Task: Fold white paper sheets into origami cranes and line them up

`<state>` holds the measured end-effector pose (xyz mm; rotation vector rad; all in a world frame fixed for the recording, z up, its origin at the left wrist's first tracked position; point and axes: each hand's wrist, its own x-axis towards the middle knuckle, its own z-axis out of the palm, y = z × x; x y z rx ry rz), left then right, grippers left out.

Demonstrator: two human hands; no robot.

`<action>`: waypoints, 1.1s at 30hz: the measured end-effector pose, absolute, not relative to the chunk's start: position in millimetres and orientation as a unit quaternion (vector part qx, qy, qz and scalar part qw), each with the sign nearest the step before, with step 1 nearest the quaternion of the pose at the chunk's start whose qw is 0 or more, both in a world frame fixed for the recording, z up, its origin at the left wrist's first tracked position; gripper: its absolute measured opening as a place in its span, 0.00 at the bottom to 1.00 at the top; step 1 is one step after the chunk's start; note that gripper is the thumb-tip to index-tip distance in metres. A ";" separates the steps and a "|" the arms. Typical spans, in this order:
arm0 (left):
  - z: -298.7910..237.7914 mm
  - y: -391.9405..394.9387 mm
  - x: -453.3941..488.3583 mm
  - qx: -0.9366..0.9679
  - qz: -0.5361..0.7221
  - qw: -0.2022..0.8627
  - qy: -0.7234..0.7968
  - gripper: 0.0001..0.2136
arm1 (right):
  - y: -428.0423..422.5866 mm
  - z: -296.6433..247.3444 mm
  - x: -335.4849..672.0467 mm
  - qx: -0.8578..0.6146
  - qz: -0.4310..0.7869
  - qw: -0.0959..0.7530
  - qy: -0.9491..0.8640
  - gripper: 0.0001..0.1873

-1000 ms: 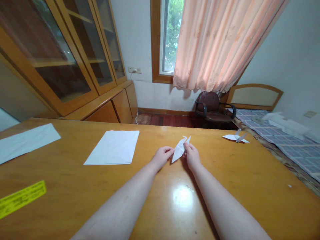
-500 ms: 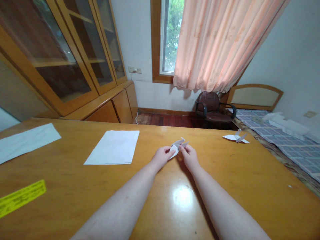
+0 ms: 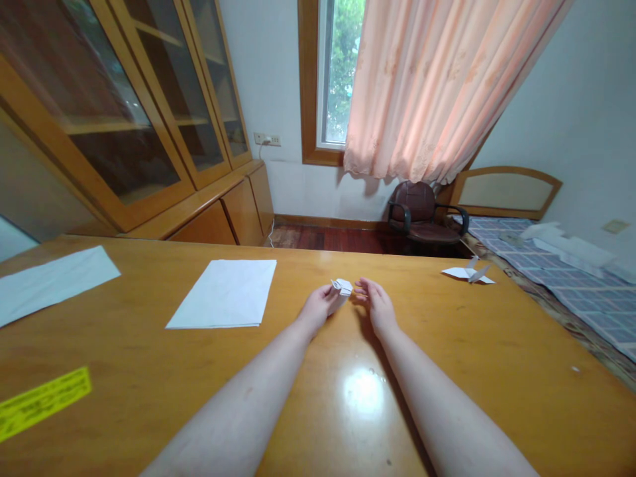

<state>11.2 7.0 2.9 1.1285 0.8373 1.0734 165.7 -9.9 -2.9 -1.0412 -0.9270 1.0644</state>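
The left hand (image 3: 318, 308) holds a small folded paper figure (image 3: 342, 287), with the open right hand (image 3: 376, 307) just beside it over a wooden desk (image 3: 462, 344).

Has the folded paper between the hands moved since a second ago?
Yes, the folded paper has shifted left, nearer the stack of white paper, and sits at the left hand's fingers.
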 end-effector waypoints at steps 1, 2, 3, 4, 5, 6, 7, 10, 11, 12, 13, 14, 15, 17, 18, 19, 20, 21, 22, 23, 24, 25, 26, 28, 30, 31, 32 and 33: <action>5.0 5.3 11.6 0.497 0.469 0.638 0.355 0.23 | -8.6 -3.0 165.7 -0.450 0.488 0.640 -0.387 0.24; 7.4 3.6 11.8 0.502 0.466 0.640 0.348 0.23 | -7.8 -2.6 165.3 -0.441 0.513 0.635 -0.374 0.25; 9.8 1.9 12.0 0.508 0.461 0.641 0.345 0.23 | -7.6 -1.8 164.6 -0.433 0.539 0.621 -0.368 0.26; 12.1 0.4 12.2 0.513 0.453 0.642 0.346 0.23 | -7.9 -0.7 163.6 -0.427 0.564 0.604 -0.369 0.27; 13.9 -0.7 12.4 0.518 0.445 0.641 0.350 0.23 | -8.4 0.6 162.5 -0.421 0.584 0.583 -0.376 0.28; 15.1 -1.5 12.6 0.523 0.436 0.640 0.355 0.23 | -9.2 2.0 161.5 -0.418 0.598 0.565 -0.385 0.29; 15.7 -1.8 12.8 0.528 0.430 0.639 0.359 0.23 | -9.9 3.3 160.5 -0.417 0.605 0.552 -0.394 0.29; 14.4 -1.1 13.5 0.538 0.419 0.640 0.353 0.21 | -11.8 5.7 158.9 -0.416 0.608 0.547 -0.399 0.26; 13.6 -0.8 13.5 0.538 0.418 0.643 0.349 0.21 | -12.3 5.8 158.9 -0.414 0.607 0.549 -0.397 0.24; 13.0 -0.5 13.4 0.538 0.416 0.645 0.348 0.21 | -12.8 5.8 159.1 -0.413 0.604 0.552 -0.399 0.22; 12.8 -0.3 13.0 0.538 0.412 0.644 0.354 0.21 | -13.3 5.6 159.5 -0.413 0.597 0.555 -0.406 0.20; 13.0 -0.3 12.4 0.539 0.406 0.641 0.365 0.22 | -13.9 5.5 160.0 -0.417 0.583 0.559 -0.417 0.18; 13.6 -0.5 11.8 0.541 0.398 0.636 0.379 0.22 | -14.5 5.6 160.6 -0.424 0.567 0.560 -0.430 0.18; 15.3 -1.1 10.7 0.548 0.382 0.623 0.407 0.24 | -15.8 6.3 161.9 -0.445 0.531 0.560 -0.454 0.18; 16.1 -1.5 10.4 0.553 0.376 0.616 0.416 0.25 | -16.3 6.8 162.5 -0.455 0.517 0.559 -0.462 0.18; 16.6 -1.8 10.3 0.559 0.372 0.610 0.421 0.25 | -16.8 7.5 163.1 -0.464 0.508 0.557 -0.466 0.17; 16.9 -2.1 10.4 0.565 0.369 0.605 0.422 0.25 | -17.2 8.1 163.6 -0.470 0.502 0.554 -0.468 0.17; 16.8 -2.3 10.8 0.573 0.366 0.601 0.421 0.25 | -17.5 8.6 163.9 -0.475 0.498 0.553 -0.470 0.16; 16.5 -2.5 11.2 0.581 0.364 0.596 0.418 0.25 | -17.7 8.9 164.0 -0.478 0.495 0.552 -0.471 0.16; 16.0 -2.6 11.7 0.589 0.362 0.592 0.415 0.25 | -17.7 9.0 164.1 -0.481 0.493 0.551 -0.472 0.16; 15.6 -2.6 12.1 0.597 0.361 0.586 0.413 0.24 | -17.6 8.8 164.1 -0.483 0.491 0.549 -0.474 0.15; 15.2 -2.7 12.4 0.605 0.359 0.579 0.412 0.24 | -17.4 8.4 164.1 -0.485 0.488 0.549 -0.475 0.15; 14.9 -2.7 12.6 0.613 0.358 0.571 0.412 0.24 | -17.0 7.7 164.1 -0.486 0.485 0.549 -0.476 0.15; 14.7 -2.6 12.5 0.629 0.354 0.554 0.416 0.24 | -16.0 5.6 164.4 -0.489 0.480 0.553 -0.474 0.16; 14.8 -2.5 12.1 0.639 0.352 0.540 0.420 0.23 | -14.8 3.2 165.0 -0.494 0.476 0.559 -0.465 0.17; 15.0 -2.6 11.8 0.642 0.352 0.535 0.421 0.23 | -14.3 2.2 165.3 -0.497 0.477 0.562 -0.458 0.17; 15.1 -2.6 11.6 0.644 0.351 0.533 0.422 0.23 | -13.8 1.4 165.6 -0.500 0.478 0.565 -0.451 0.17; 15.3 -2.7 11.5 0.645 0.350 0.533 0.421 0.22 | -13.3 0.7 165.9 -0.501 0.481 0.566 -0.444 0.18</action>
